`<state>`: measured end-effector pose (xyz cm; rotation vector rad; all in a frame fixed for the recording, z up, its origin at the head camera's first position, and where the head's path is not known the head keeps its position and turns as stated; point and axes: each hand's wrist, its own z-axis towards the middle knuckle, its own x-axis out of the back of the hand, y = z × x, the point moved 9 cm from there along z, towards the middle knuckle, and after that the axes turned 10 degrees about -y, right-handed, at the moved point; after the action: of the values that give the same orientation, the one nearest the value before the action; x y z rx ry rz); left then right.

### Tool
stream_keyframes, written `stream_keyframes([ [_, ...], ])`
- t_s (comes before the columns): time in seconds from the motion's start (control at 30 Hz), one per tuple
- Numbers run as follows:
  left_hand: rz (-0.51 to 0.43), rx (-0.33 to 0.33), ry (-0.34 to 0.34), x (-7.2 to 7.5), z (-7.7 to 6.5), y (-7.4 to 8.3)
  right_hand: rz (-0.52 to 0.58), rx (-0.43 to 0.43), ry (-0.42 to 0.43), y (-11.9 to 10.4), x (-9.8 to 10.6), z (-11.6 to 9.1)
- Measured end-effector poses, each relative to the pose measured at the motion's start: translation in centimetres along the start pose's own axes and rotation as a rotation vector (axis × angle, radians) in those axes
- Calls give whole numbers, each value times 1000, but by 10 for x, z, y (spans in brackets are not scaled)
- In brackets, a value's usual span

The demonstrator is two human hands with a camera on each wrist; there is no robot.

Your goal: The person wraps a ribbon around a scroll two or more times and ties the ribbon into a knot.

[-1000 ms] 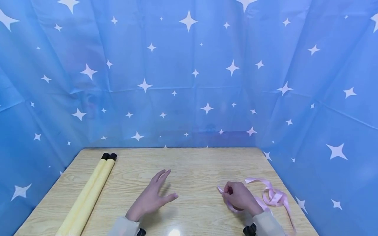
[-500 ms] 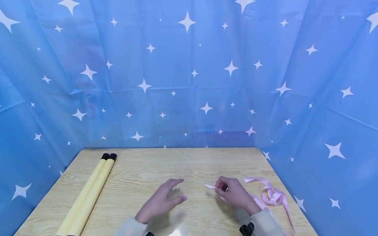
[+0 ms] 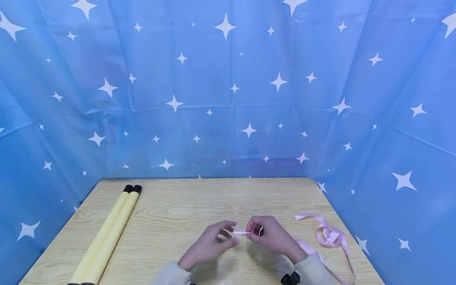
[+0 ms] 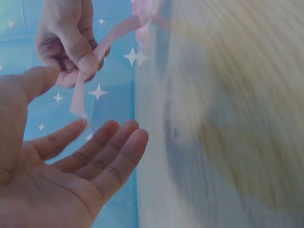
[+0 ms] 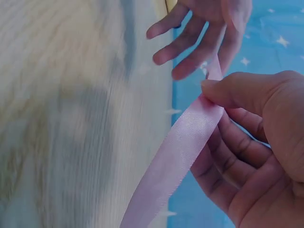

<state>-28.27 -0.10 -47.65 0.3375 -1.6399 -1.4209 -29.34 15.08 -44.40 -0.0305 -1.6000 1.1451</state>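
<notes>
A pink satin ribbon [image 5: 173, 154] is pinched near one end between the thumb and index finger of my right hand [image 3: 272, 236], above the table. Its short free end [image 4: 77, 99] points toward my left hand [image 3: 211, 242]. In the left wrist view that hand has thumb and fingers spread apart, the ribbon tip close to the index fingertip; whether they touch I cannot tell. From the right hand the ribbon trails down to a loosely looped heap [image 3: 333, 237] on the right of the table.
Two pale yellow rolls [image 3: 107, 237] with black end caps lie side by side along the left of the wooden table [image 3: 199, 194]. A blue curtain [image 3: 199, 79] with white stars hangs behind and at both sides.
My right hand has moved left with the ribbon end, which lifted and swung to point left. My left hand has moved right toward it, so the hands are now close together.
</notes>
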Motion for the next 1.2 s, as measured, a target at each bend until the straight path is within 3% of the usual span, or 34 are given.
stream_keyframes([
  [0.23,-94,35,-29,-13,4,0,28,59,-42,-13,-14,3],
  [0.37,-117,22,-52,-18,2,0,33,56,-60,-14,-21,3],
  [0.6,-121,5,-28,-18,-3,2,56,49,-107,-11,-30,1],
  [0.8,-85,22,5,-9,-5,1,56,25,-162,-5,-37,0],
  [0.97,-62,6,42,3,-6,0,153,-33,-203,2,-39,-2],
  [1.07,-49,9,65,13,-8,-4,202,-64,-234,7,-37,-4],
  [1.2,-29,42,105,30,-13,-10,184,-62,-246,12,-26,-6],
])
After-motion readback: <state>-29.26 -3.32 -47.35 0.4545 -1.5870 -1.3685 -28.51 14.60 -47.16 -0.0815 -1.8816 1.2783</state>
